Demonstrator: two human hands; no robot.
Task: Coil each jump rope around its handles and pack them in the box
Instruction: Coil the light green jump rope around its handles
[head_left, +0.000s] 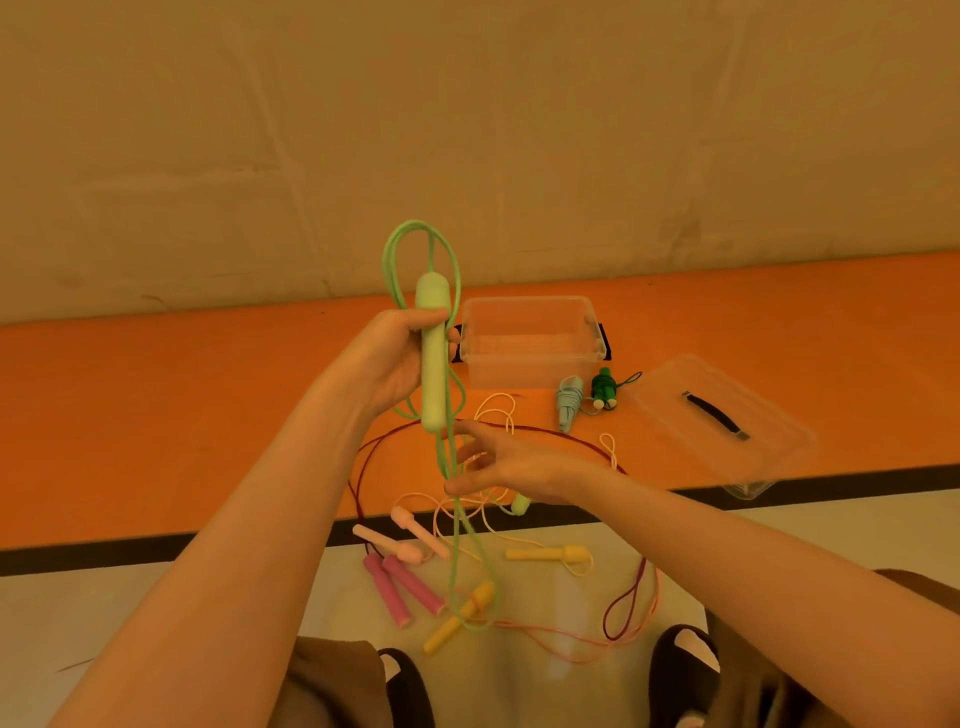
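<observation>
Left hand (387, 364) fingers wrapped round the green handle (434, 358) just left of the box (532, 343), right hand (498, 465) loosely open with the cord (457, 519) running past it, so mid-coil, next wrap probably needs a proper pinch.

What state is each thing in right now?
left hand: grips light green handle, upright
right hand: fingers on hanging green cord, grip unclear
clear box: open, empty
lid: off, right of box
pale blue rope: coiled
dark green rope: coiled
pink, yellow, magenta ropes: loose
</observation>
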